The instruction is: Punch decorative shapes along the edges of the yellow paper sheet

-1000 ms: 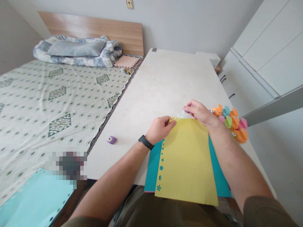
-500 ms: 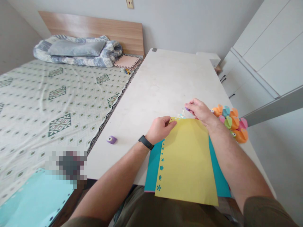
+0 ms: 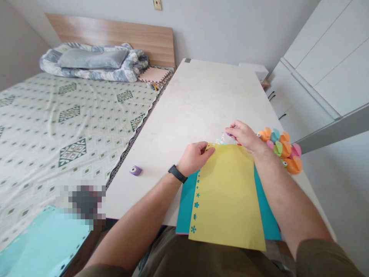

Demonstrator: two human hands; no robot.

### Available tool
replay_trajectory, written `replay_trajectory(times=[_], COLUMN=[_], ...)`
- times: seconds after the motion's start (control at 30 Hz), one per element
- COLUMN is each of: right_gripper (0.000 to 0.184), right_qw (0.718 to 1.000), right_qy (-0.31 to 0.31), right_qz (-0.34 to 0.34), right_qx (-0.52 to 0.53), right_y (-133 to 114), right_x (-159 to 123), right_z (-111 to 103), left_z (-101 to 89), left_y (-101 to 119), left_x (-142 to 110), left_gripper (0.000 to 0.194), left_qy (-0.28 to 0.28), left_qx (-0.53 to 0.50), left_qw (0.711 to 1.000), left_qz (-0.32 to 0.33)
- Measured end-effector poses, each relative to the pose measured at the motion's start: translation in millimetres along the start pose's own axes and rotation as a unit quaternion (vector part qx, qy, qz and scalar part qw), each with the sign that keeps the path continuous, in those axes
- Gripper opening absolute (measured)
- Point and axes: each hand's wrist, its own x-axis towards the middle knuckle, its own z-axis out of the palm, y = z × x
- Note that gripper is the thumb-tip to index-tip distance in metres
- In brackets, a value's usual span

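Yellow sheet (image 3: 227, 196) at tabletop's (image 3: 207, 96) near edge, both hands at its far end

L hand (image 3: 197, 156) pinches sheet's far L corner, thumb on top. R hand (image 3: 242, 135) grasps small purple piece (image 3: 228, 134), mostly hidden by fingers, just beyond sheet's far edge. Sheet's long axis runs approx. from tabletop's near edge toward far edge; near end seems to overhang. Matte, flat paper, rectangular; far R part bulges a bit. Punched row down L side: stars, flowers, crown. Teal sheet (image 3: 186, 204) underneath, showing both sides. Tiny pale paper cutouts (image 3: 220, 141) by far edge. Rounded plastic-looking punches (image 3: 285, 150), orange/pink/green/blue, clustered nr tabletop's R edge; purple punch (image 3: 135, 171) nr L edge.
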Motion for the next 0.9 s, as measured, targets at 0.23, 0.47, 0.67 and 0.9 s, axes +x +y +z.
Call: replay_trajectory(times=[0.23,0.47,0.67,0.9], right_gripper=[0.033,0.034,0.03,0.029], right_qw=[0.993,0.954,0.915,0.909], right_qy=[0.04,-0.077,-0.119,-0.132], right_qz=[0.045,0.105,0.136,0.137], right_qx=[0.099,0.272,0.359,0.372], right_y=[-3,-13,-17,-17], right_x=[0,-1,0,-1], right_z=[4,-7,-17,-19], left_z=[-0.4,-0.8,-0.8,-1.4], left_y=[2,1,1,4], left_x=[-1,-1,-1,-1], left_gripper=[0.044,0.044,0.043,0.043], left_qy=[0.003,0.002,-0.003,-0.001], left_qx=[-0.001,0.0,0.0,0.001], left_qw=[1.0,1.0,1.0,1.0], left_qz=[0.005,0.006,0.003,0.002])
